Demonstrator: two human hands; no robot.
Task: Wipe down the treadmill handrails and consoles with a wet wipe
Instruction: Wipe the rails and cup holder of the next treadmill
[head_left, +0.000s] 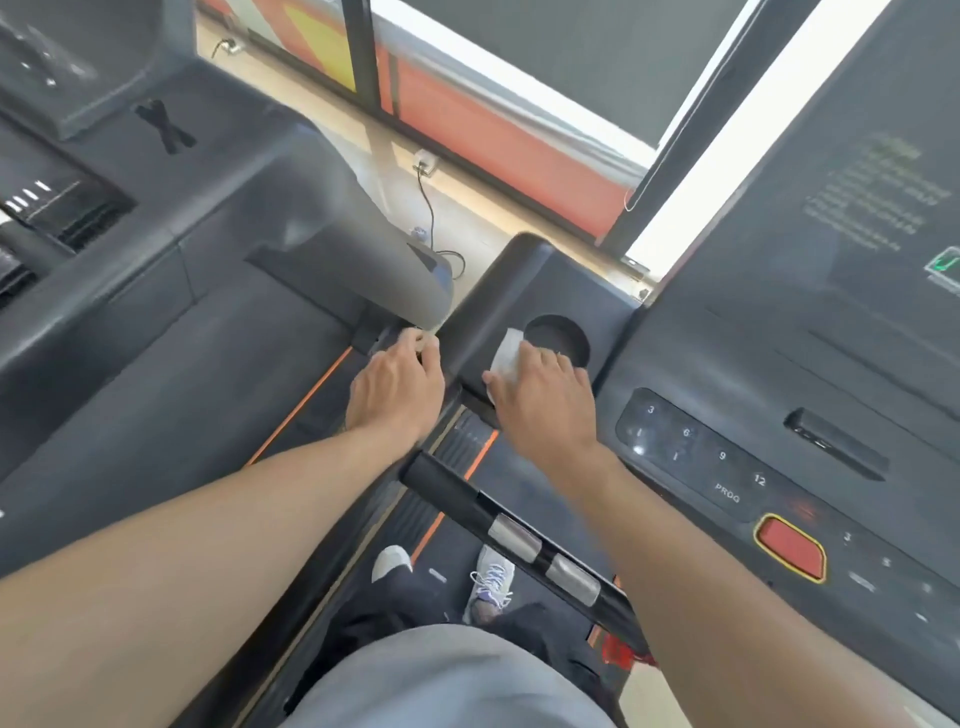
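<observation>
My right hand (545, 395) presses a white wet wipe (505, 353) flat against the left wing of the black treadmill console (727, 364), beside its round cup holder (558, 338). My left hand (397, 384) hovers left of that wing with its fingers curled round a small white wad (422, 340), which is mostly hidden. A black handrail (519, 540) with two silver pulse pads runs diagonally below both hands.
A second treadmill's console (156, 208) and belt fill the left side. The right console carries a keypad (691, 457) and a red stop button (789, 548). A power cable (428, 208) lies on the floor beyond, before a window. My shoes (488, 582) stand on the belt below.
</observation>
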